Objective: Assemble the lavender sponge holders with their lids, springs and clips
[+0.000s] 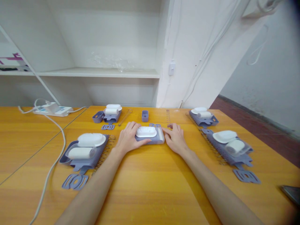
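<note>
In the middle of the table lies a grey-blue case (153,139) with a white oval bristled brush piece (146,132) on top and a pale roller (161,134) at its right end. My left hand (130,137) holds the case by its left end, thumb along the front and fingers behind. At the opposite end is my right hand (175,137), its index finger and thumb loosely apart beside the case edge, seemingly touching it. Just behind the case, a flat grey-blue cut-out plate (154,125) is partly hidden. A thin spring (168,117) lies beyond my right hand.
Similar part sets, one at left (86,150) and one at right (231,147), flank my forearms; two more sit farther back. A small grey-blue cup (145,116) stands behind the case. A white cable (55,156) runs from a power strip (53,109) down the left side.
</note>
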### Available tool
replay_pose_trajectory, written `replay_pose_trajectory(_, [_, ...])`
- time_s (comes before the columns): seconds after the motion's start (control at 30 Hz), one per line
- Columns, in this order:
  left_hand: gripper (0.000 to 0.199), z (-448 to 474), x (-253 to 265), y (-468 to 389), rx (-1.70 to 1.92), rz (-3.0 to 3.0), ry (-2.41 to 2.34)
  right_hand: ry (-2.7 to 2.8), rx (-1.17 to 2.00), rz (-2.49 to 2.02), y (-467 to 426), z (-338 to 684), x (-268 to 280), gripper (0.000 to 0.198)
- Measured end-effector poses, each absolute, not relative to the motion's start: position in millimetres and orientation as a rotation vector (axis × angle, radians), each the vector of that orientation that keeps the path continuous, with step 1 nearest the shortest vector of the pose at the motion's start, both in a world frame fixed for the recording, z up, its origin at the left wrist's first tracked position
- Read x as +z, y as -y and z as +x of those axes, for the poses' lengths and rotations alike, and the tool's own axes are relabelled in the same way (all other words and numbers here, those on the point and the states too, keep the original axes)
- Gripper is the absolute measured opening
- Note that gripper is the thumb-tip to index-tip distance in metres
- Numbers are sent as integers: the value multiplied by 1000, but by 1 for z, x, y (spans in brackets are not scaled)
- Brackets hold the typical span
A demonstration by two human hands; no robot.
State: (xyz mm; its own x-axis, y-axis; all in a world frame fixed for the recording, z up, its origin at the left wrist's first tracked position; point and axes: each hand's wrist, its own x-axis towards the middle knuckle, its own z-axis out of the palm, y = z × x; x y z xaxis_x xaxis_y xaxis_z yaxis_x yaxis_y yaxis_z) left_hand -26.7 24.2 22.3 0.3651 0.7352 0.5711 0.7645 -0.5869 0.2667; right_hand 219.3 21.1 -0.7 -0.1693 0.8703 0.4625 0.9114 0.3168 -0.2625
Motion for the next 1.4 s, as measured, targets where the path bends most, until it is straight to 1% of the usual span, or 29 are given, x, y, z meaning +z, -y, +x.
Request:
replay_pose_trajectory(0.2, [56,-25,21,-23,-1016,-2554,1399,2169,-154,-1695,-22,214,-4,39])
replay_pose_trajectory(0.37, [57,-26,21,-24,-1036,-2543,1417,2081,-127,-1721,-22,216,-5,31])
replay_pose_trajectory(0.53, [57,-27,16,-30,-1090,-2458,1505,1983,-76,-1707,-20,219,-6,17])
replay_pose_trajectory(0.7, [59,-28,12,-35,-1081,-2355,1610,1969,-108,-1691,-15,223,-6,17])
replay_pose_trajectory(0.83, [58,-26,10,-37,-1083,-2241,1672,2013,-162,-1686,-8,225,-4,13])
replay_pose_trajectory(0.97, [61,-22,8,-36,-1053,-2156,1728,2070,-171,-1657,-5,229,-2,18])
replay_pose_trajectory(1.1, [59,-17,7,-36,-1028,-2115,1741,2030,-139,-1522,-7,235,-5,24])
replay_pose_trajectory(1.27, [54,-14,12,-31,-980,-2089,1557,1916,-86,-1253,-6,231,-9,24])
replay_pose_trajectory(1.4, [52,-2,18,-19,-899,-2291,1098,1843,-15,-1056,2,211,-4,23])
